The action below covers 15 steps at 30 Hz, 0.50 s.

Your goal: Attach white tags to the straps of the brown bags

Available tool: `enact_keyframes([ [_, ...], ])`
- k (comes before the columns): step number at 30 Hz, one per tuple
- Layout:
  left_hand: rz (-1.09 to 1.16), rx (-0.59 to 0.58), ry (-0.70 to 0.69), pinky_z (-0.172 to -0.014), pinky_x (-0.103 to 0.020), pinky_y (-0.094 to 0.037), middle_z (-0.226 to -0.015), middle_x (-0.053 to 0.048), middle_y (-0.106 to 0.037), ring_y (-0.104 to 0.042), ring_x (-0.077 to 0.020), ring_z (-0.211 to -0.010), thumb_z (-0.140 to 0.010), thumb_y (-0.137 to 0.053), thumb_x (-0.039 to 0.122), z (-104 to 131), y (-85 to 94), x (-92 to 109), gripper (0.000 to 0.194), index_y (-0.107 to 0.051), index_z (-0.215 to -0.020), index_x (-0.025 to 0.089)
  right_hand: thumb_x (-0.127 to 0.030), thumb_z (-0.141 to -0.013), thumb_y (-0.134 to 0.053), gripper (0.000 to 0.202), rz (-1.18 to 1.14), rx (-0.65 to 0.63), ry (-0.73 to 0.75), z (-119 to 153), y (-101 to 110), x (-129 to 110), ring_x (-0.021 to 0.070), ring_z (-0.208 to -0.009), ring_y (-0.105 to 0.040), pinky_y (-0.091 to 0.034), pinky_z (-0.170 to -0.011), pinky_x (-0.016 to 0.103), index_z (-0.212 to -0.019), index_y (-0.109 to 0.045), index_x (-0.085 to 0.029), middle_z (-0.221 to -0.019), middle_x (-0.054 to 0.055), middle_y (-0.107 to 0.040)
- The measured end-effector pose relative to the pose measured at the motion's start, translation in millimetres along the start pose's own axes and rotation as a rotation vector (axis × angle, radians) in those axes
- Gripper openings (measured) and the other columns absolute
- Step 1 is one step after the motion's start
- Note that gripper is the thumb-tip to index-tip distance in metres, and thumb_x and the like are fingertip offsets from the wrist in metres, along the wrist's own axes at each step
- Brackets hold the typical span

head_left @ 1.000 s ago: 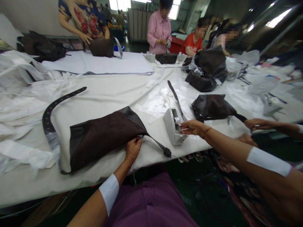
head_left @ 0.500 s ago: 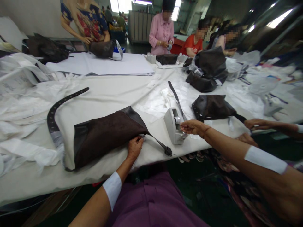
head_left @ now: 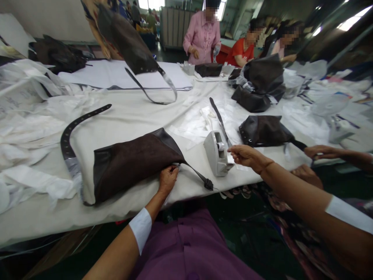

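Note:
A dark brown bag (head_left: 134, 161) with black ends lies on its side near the table's front edge. My left hand (head_left: 169, 179) is closed in a pinch at the bag's lower right edge, by a small metal piece too small to make out. From that corner a thin strap (head_left: 198, 173) runs right to a knot. My right hand (head_left: 241, 154) is closed on a small piece of tape at the right side of a grey tape dispenser (head_left: 217, 153). A wide black strap (head_left: 68, 134) with eyelets curves at the bag's left.
A co-worker's hands (head_left: 320, 151) handle another dark bag (head_left: 262, 130) close on the right. Across the table a person lifts a brown bag (head_left: 131, 42) with hanging straps. White wrapping (head_left: 26, 128) covers the left side; more bags (head_left: 259, 83) are piled at the back right.
My right hand has moved slightly right, away from the dispenser, with the tape. My left hand stays at the bag. The far bag has been raised off the white sheets, its straps swinging down.

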State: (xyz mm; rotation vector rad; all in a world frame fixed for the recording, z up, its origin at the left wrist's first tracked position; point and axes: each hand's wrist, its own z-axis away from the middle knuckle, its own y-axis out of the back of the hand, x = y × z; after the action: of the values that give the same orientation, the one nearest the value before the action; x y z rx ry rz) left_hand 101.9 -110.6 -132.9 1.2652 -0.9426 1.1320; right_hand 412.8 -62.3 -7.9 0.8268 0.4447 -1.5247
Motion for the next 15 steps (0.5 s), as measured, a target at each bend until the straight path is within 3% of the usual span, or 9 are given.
enact_keyframes([
  [3,0.005,-0.001,0.006,-0.048,-0.021,-0.036,-0.045,0.005,-0.049,-0.044,-0.0100,-0.042,-0.076,-0.058,0.034,0,0.2,0,0.023,-0.067,-0.081,0.014,-0.012,-0.076,-0.060,0.011,-0.066,-0.042,0.059,16,7,13,0.0050,-0.039,-0.039,-0.031,-0.036,0.015,-0.070,-0.052,-0.015,-0.047,-0.004,-0.046],
  [8,-0.002,-0.005,-0.001,-0.048,-0.021,-0.036,-0.046,0.004,-0.050,-0.045,-0.0100,-0.043,-0.076,-0.058,0.036,-1,-0.3,-3,0.025,-0.067,-0.082,0.014,-0.017,-0.072,-0.063,0.012,-0.138,-0.032,0.075,38,10,55,0.0045,-0.039,-0.041,-0.031,-0.038,0.014,-0.072,-0.052,-0.016,-0.049,-0.005,-0.048],
  [15,0.024,-0.008,0.023,-0.047,-0.021,-0.035,-0.046,0.004,-0.049,-0.043,-0.0096,-0.042,-0.076,-0.058,0.037,0,-1.0,-1,0.024,-0.066,-0.081,0.014,-0.027,-0.063,-0.071,0.023,-0.145,0.052,0.156,33,8,84,0.0040,-0.039,-0.040,-0.030,-0.037,0.016,-0.072,-0.052,-0.017,-0.051,-0.006,-0.048],
])
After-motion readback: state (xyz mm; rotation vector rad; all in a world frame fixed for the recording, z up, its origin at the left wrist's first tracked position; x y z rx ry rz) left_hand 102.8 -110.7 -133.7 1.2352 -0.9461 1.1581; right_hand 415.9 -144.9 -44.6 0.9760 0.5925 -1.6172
